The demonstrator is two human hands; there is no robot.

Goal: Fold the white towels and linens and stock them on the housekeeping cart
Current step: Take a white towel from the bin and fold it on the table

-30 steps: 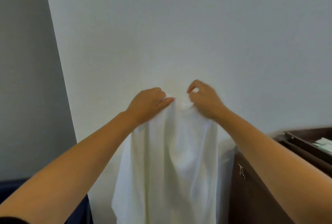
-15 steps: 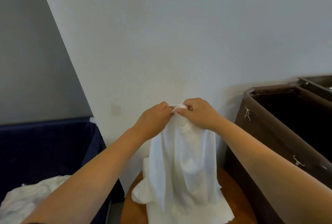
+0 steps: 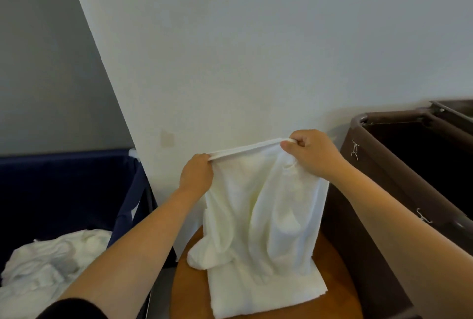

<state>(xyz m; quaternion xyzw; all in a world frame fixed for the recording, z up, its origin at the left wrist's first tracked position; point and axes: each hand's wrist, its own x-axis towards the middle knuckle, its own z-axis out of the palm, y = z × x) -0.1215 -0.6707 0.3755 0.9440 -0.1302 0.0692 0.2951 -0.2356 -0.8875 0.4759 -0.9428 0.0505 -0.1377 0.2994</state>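
Folding step: my left hand (image 3: 195,173) and right hand (image 3: 312,153) each pinch the top edge of the towel (image 3: 261,216) taut, its tail pooled on the desk (image 3: 339,280). Next I'd lower it flat, corners aligned.

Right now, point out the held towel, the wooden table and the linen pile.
held towel (image 3: 263,203): head view, hanging middle.
wooden table (image 3: 340,280): head view, bare right edge.
linen pile (image 3: 51,265): head view, crumpled centre.
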